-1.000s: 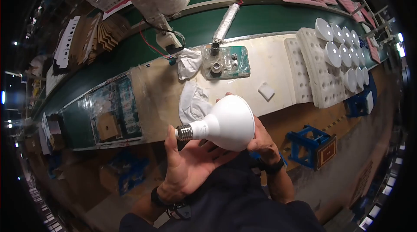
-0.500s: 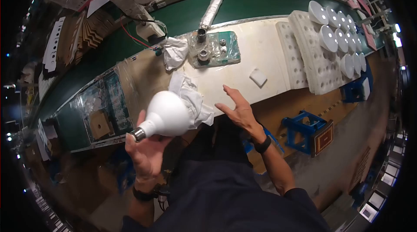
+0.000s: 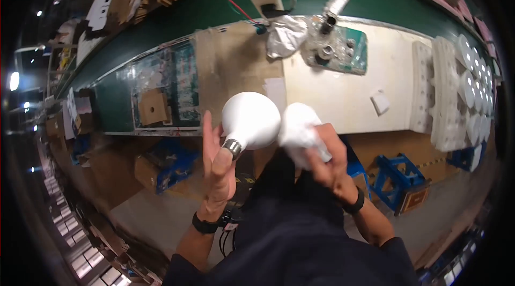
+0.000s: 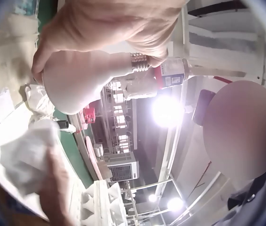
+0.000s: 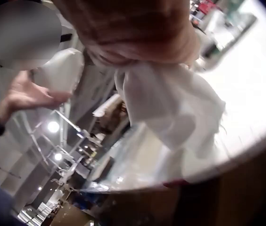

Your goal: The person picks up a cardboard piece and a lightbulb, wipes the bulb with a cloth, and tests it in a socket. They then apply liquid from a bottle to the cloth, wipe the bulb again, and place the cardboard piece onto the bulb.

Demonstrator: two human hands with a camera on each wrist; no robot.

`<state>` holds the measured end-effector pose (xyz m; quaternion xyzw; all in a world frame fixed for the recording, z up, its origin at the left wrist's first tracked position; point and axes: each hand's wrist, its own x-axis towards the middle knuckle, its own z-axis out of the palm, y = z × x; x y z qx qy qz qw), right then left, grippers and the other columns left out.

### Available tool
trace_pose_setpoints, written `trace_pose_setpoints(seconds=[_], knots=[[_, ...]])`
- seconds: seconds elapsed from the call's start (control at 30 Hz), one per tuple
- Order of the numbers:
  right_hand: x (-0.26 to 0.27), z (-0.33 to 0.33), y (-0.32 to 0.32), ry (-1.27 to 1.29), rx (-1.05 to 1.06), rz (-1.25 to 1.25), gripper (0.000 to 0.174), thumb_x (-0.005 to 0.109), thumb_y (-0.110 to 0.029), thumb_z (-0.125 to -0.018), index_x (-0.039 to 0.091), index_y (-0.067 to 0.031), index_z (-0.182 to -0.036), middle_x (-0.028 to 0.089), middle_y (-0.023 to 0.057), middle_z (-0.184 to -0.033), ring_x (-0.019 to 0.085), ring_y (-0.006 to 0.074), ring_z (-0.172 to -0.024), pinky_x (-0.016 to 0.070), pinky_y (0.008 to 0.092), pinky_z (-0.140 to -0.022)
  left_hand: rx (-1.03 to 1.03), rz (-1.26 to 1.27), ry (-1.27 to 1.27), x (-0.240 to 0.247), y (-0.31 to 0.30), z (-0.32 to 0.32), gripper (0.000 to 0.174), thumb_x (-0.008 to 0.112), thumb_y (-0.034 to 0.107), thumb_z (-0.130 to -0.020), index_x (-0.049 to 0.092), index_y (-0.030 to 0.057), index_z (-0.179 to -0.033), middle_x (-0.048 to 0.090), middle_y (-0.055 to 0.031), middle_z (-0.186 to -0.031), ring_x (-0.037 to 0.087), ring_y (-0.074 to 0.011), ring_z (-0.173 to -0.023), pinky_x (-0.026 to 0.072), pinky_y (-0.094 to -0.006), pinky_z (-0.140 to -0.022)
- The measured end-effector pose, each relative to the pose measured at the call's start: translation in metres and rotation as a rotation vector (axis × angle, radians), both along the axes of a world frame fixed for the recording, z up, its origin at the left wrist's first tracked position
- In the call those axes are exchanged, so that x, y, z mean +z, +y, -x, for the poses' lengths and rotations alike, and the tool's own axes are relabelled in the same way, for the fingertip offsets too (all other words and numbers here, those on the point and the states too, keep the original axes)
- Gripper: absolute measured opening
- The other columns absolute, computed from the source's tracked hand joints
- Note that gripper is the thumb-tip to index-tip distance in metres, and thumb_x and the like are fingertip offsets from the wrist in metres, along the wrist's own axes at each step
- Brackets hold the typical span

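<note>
A white reflector light bulb (image 3: 252,120) with a silver screw base is held up in my left hand (image 3: 219,173). The thumb is at the screw base, and the fingers reach to the bulb's wide end, as the left wrist view shows. My right hand (image 3: 333,157) grips a crumpled white cloth (image 3: 299,125), a short way right of the bulb. In the right wrist view the cloth (image 5: 170,106) hangs below the fingers in loose folds. Both hands are over the near edge of the workbench (image 3: 386,55).
On the bench lie a plastic-wrapped board with lamp sockets (image 3: 335,50), a bundled white cloth (image 3: 285,36) and a small white pad (image 3: 380,102). A foam tray (image 3: 445,95) with several white bulbs (image 3: 472,79) stands at right. Blue stools (image 3: 399,179) stand below the bench.
The right hand has let go of the bulb and picked up the white cloth from the bench. The left hand has kept the bulb, turning its screw base toward me.
</note>
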<state>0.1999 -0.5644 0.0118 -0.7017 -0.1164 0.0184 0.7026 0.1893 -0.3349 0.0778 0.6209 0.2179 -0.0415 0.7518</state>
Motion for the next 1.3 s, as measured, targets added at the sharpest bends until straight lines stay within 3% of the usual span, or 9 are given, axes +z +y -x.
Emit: trace_pose_setpoints(seconds=[0.1,0.33,0.47,0.63,0.8,0.83,0.93,1.17,1.3], knots=[[0.043,-0.020,0.041,-0.398,-0.103,0.366,0.040,0.076,-0.013,-0.085,0.072,-0.0131,-0.125,0.060,0.0110,-0.122,0.050,0.0358,-0.126,0.0360,0.0501,-0.108,-0.117,0.153,-0.020,0.015,-0.027,0.001,0.129,0.076,0.063,-0.079,0.003,0.0023,-0.166,0.038,-0.0186,-0.157,0.046,-0.0303,-0.142,0.0374,-0.0437,-0.119],[0.066,-0.101,0.053,0.008,0.037,0.110,0.035,0.073,-0.015,-0.090,0.068,-0.0091,-0.124,0.070,0.0135,-0.108,0.070,0.0352,-0.097,0.0558,0.0422,-0.078,-0.275,-0.021,-0.193,0.008,-0.033,0.019,0.138,0.080,0.056,-0.079,-0.014,0.0005,-0.163,0.029,-0.0217,-0.157,0.045,-0.0340,-0.139,0.0436,-0.0513,-0.112],[0.093,-0.074,0.046,-0.553,0.020,0.215,0.033,0.075,-0.011,-0.084,0.071,-0.0048,-0.116,0.071,0.0108,-0.117,0.063,0.0373,-0.117,0.0507,0.0470,-0.100,-0.036,0.660,0.104,0.046,-0.022,-0.008,0.099,0.048,0.082,-0.088,0.045,0.0069,-0.152,0.055,-0.0150,-0.147,0.054,-0.0339,-0.132,0.0437,-0.0559,-0.109],[0.019,0.010,0.044,-0.771,-0.061,0.397,0.038,0.072,-0.002,-0.080,0.072,-0.0047,-0.118,0.070,0.0115,-0.116,0.063,0.0352,-0.117,0.0508,0.0504,-0.100,0.225,0.666,0.133,0.036,-0.018,-0.016,0.097,0.049,0.080,-0.090,0.046,0.0047,-0.151,0.055,-0.0162,-0.143,0.052,-0.0329,-0.130,0.0407,-0.0503,-0.111],[0.000,0.021,0.037,-0.091,-0.144,0.156,0.033,0.066,0.001,-0.090,0.071,-0.0019,-0.122,0.071,0.0138,-0.113,0.069,0.0277,-0.101,0.0542,0.0355,-0.090,0.246,0.452,0.001,0.031,-0.022,-0.009,0.107,0.049,0.087,-0.084,0.044,0.0045,-0.152,0.048,-0.0154,-0.152,0.046,-0.0310,-0.139,0.0380,-0.0545,-0.112],[0.013,0.017,0.039,0.418,-0.179,-0.108,0.025,0.061,-0.006,-0.101,0.068,0.0017,-0.124,0.072,0.0102,-0.114,0.070,0.0201,-0.096,0.0544,0.0301,-0.085,0.218,0.425,-0.053,0.042,-0.024,-0.010,0.111,0.048,0.087,-0.084,0.036,0.0041,-0.157,0.044,-0.0162,-0.155,0.043,-0.0316,-0.142,0.0342,-0.0554,-0.116],[0.007,-0.003,0.032,0.799,-0.004,-0.667,0.036,0.053,-0.020,-0.109,0.057,0.0048,-0.135,0.071,0.0116,-0.117,0.071,0.0188,-0.100,0.0578,0.0332,-0.088,-0.044,0.297,-0.122,0.055,-0.024,-0.008,0.128,0.052,0.088,-0.083,0.006,0.0023,-0.166,0.029,-0.0201,-0.165,0.037,-0.0354,-0.147,0.0248,-0.0508,-0.125],[0.042,0.001,0.047,1.116,0.099,-1.087,0.039,0.044,-0.024,-0.113,0.054,0.0033,-0.138,0.067,0.0144,-0.127,0.069,0.0215,-0.112,0.0576,0.0373,-0.097,-0.257,-0.333,-0.455,0.036,-0.023,0.005,0.168,0.095,0.067,-0.056,-0.018,0.0027,-0.162,0.023,-0.0250,-0.157,0.039,-0.0396,-0.143,0.0358,-0.0494,-0.117],[0.074,0.010,0.036,1.004,0.126,-0.710,0.039,0.052,-0.022,-0.110,0.054,0.0051,-0.139,0.068,0.0112,-0.125,0.067,0.0176,-0.112,0.0554,0.0342,-0.098,-0.428,-0.821,-0.546,0.043,-0.005,0.003,0.162,0.097,0.046,-0.055,-0.017,0.0037,-0.163,0.023,-0.0250,-0.158,0.039,-0.0398,-0.143,0.0366,-0.0510,-0.117]])
